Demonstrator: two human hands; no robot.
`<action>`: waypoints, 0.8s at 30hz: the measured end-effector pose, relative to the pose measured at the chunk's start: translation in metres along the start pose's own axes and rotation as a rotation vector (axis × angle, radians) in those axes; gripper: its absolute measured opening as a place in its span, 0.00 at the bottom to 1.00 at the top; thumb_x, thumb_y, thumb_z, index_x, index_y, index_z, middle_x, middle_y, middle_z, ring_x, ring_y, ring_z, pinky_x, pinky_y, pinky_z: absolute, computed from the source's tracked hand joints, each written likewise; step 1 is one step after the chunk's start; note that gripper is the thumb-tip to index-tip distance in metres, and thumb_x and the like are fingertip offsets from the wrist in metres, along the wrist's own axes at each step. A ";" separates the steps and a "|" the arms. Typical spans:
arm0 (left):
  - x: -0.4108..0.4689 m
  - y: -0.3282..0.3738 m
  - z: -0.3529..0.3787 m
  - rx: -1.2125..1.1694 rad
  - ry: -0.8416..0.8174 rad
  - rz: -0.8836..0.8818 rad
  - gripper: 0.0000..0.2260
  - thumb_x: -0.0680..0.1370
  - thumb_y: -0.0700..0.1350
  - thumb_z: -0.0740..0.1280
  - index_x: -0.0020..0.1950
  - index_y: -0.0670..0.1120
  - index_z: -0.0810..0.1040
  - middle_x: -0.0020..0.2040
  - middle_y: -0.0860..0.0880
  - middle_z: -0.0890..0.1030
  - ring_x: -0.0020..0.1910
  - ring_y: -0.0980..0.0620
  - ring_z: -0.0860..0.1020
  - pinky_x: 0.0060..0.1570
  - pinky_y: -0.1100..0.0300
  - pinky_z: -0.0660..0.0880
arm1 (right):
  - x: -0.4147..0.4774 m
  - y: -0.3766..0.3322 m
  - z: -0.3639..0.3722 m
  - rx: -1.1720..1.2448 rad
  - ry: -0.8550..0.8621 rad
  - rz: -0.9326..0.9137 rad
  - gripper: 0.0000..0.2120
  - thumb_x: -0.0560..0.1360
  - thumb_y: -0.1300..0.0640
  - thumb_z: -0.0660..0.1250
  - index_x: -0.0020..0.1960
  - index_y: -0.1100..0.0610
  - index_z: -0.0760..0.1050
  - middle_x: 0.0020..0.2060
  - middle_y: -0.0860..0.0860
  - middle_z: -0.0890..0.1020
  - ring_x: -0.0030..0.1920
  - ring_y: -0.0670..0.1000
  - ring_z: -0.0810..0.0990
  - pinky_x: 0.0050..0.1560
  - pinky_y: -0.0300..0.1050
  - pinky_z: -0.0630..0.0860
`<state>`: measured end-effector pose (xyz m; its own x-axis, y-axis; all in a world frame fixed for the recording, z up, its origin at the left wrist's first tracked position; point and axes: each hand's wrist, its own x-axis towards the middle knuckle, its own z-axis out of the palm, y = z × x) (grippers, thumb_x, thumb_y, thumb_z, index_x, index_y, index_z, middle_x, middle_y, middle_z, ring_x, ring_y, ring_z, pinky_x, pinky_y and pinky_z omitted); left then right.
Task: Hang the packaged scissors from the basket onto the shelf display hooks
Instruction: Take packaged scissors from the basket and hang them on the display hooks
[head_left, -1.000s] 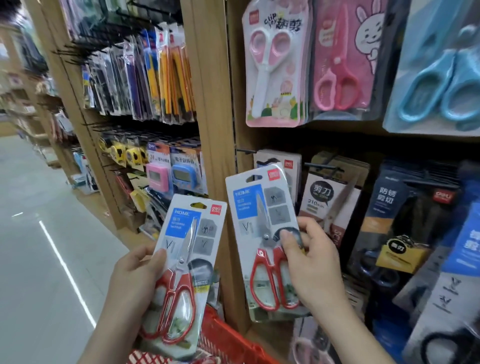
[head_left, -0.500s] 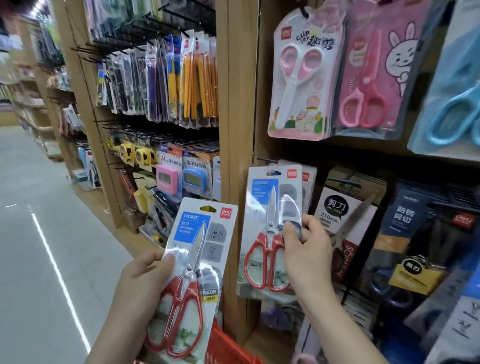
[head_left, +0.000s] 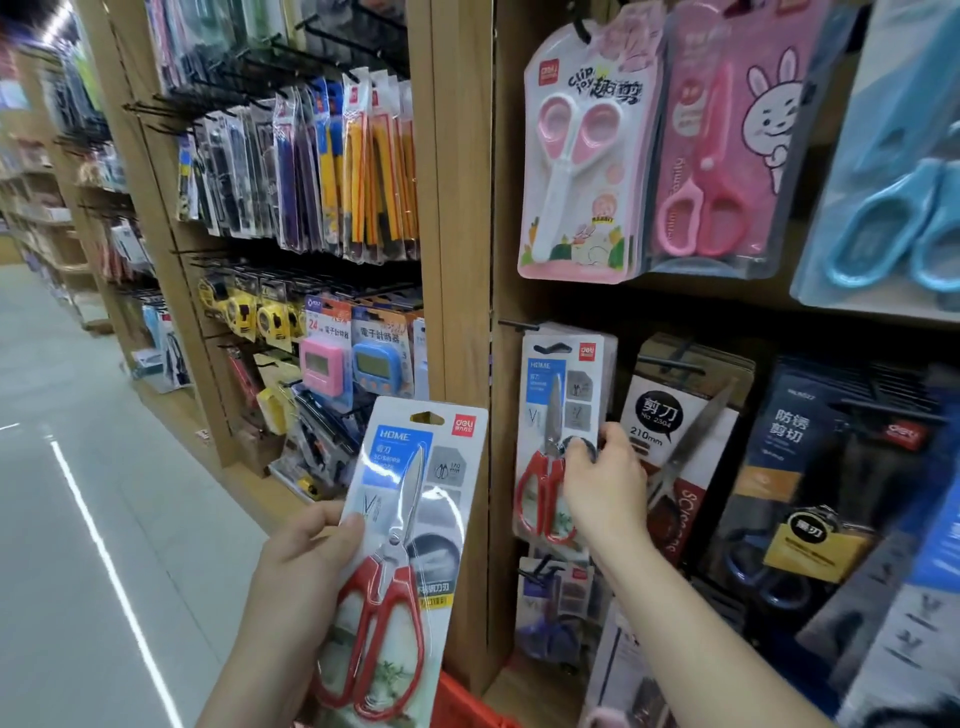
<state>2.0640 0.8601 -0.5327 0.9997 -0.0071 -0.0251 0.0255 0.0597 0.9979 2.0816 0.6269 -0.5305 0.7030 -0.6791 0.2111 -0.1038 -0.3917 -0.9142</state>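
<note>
Now the right hand (head_left: 602, 483) pinches a scissors pack (head_left: 553, 410) by its right edge, upright at the left edge of the shelf (head_left: 467, 208), its top just under a black hook (head_left: 519, 325); whether it is threaded, I cannot tell. The left hand (head_left: 306, 566) grips a second pack (head_left: 415, 519) above the red basket (head_left: 462, 701).

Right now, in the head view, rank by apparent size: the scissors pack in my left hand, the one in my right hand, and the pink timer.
1. Left scissors pack: largest, but nearest the camera.
2. Right scissors pack: same design, so true sizes likely match.
3. Pink timer: smallest.
</note>
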 end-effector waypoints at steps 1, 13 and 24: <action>0.000 -0.001 0.003 -0.001 -0.012 0.005 0.07 0.81 0.41 0.65 0.47 0.41 0.82 0.40 0.38 0.85 0.34 0.41 0.83 0.39 0.52 0.78 | -0.002 -0.004 -0.004 -0.043 -0.024 0.004 0.15 0.82 0.53 0.58 0.68 0.54 0.67 0.54 0.51 0.81 0.47 0.50 0.79 0.47 0.49 0.78; -0.008 -0.014 0.065 -0.091 -0.111 0.034 0.07 0.81 0.43 0.64 0.50 0.42 0.80 0.41 0.42 0.86 0.36 0.44 0.85 0.33 0.56 0.80 | -0.080 0.012 -0.045 0.448 -0.722 0.096 0.12 0.79 0.62 0.65 0.60 0.51 0.78 0.49 0.52 0.87 0.51 0.52 0.86 0.53 0.47 0.82; -0.007 -0.010 0.065 -0.045 -0.225 0.191 0.24 0.70 0.53 0.77 0.62 0.70 0.74 0.52 0.49 0.85 0.50 0.44 0.85 0.48 0.46 0.83 | -0.049 -0.005 -0.044 0.395 -0.348 -0.116 0.08 0.80 0.63 0.63 0.48 0.58 0.80 0.37 0.56 0.87 0.39 0.58 0.86 0.40 0.56 0.83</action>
<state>2.0565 0.7949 -0.5384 0.9601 -0.2128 0.1814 -0.1573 0.1253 0.9796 2.0164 0.6347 -0.5214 0.8928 -0.3733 0.2522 0.2132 -0.1432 -0.9665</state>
